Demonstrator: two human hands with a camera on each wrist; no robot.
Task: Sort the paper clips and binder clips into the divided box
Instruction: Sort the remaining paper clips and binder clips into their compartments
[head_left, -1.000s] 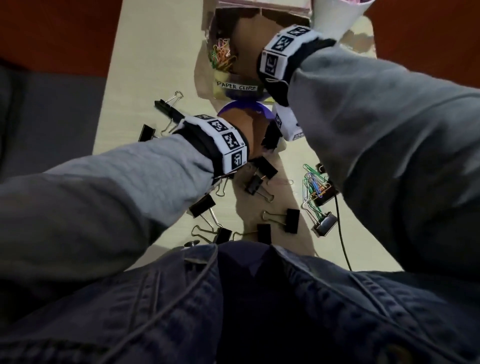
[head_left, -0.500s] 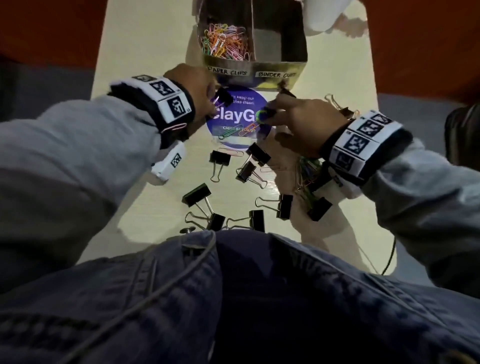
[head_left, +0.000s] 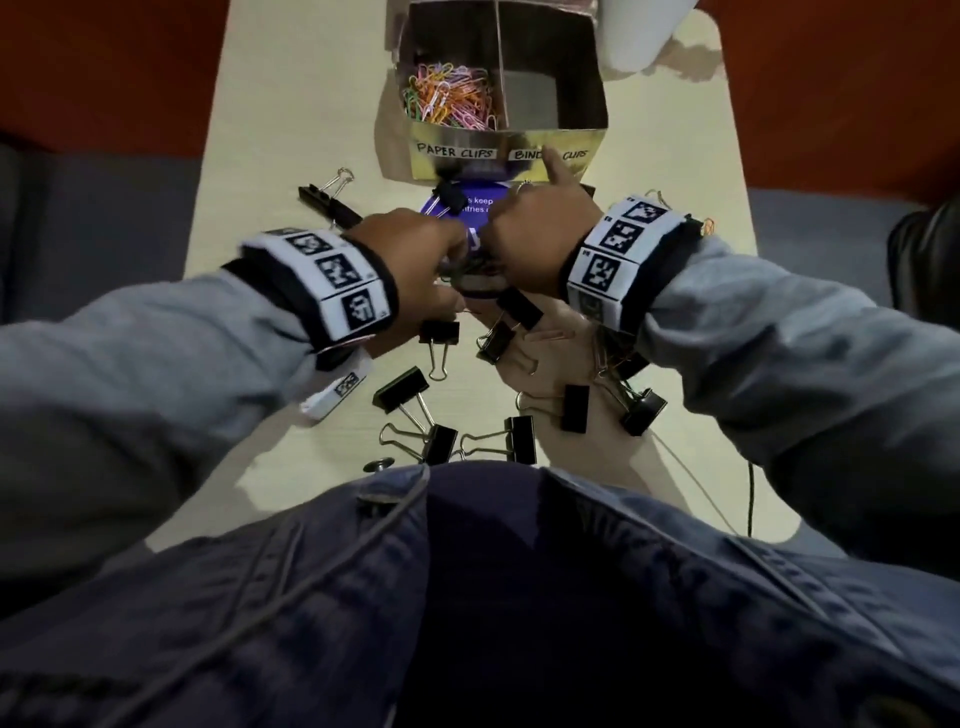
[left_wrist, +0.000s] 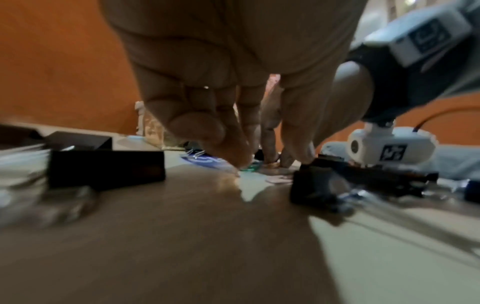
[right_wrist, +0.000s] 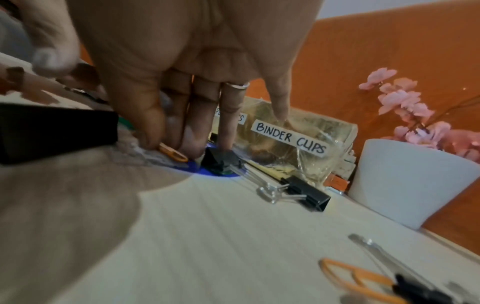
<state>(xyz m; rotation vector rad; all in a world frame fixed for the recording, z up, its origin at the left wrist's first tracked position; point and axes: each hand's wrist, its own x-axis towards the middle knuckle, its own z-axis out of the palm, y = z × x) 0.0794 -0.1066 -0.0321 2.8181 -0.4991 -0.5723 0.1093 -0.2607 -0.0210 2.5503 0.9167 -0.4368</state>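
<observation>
The divided box stands at the table's far end, labelled for paper clips and binder clips. Coloured paper clips fill its left compartment; the right one looks dark and bare. Both hands meet over a purple round sticker just in front of it. My right hand pinches an orange paper clip against the sticker, little finger stretched out. My left hand has index and thumb tips down and apart, with a green paper clip on the table between them. A black binder clip lies on the sticker.
Several black binder clips lie scattered between the hands and my body. A tangle of paper clips and binder clips sits under my right forearm. A white pot with pink flowers stands right of the box. A thin cable runs off the near edge.
My right hand came back from over the box to the sticker. Both hands then drew together low over the sticker, and the right one now pinches an orange paper clip.
</observation>
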